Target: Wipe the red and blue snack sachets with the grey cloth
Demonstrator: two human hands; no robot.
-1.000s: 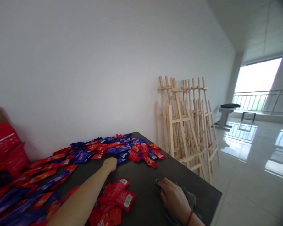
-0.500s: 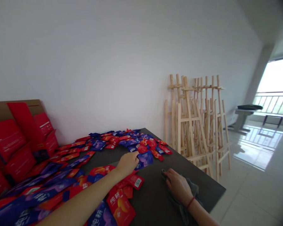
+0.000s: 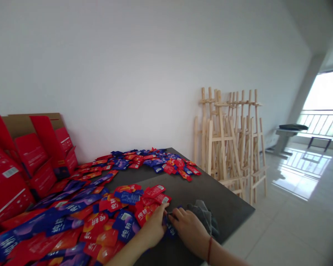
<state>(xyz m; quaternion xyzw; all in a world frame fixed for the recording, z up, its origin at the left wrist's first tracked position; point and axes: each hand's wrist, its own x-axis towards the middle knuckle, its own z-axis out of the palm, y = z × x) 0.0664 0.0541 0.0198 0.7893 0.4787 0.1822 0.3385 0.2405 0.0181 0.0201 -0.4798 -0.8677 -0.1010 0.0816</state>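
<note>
Left hand [image 3: 154, 231] and right hand [image 3: 188, 232] together, clamped on one blue sachet [image 3: 170, 229] above the dark tabletop [image 3: 219, 208]; at left, open red cardboard boxes [image 3: 32, 155], inside not visible.

Dark tabletop [image 3: 230, 210], scattered red-and-blue packets [image 3: 111, 218], gray cloth [image 3: 204, 218]

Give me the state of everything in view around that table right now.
Left hand, against the blue sachet, grip unclear
Right hand, fingertips meeting the left hand's, grip unclear
Blue sachet, flat on the table, partly under both hands
Grey cloth, crumpled on the table, untouched
Red and blue sachets, loose and overlapping in piles
Red cartons, open, flaps up
Wooden easels, folded, leaning against the wall
</note>
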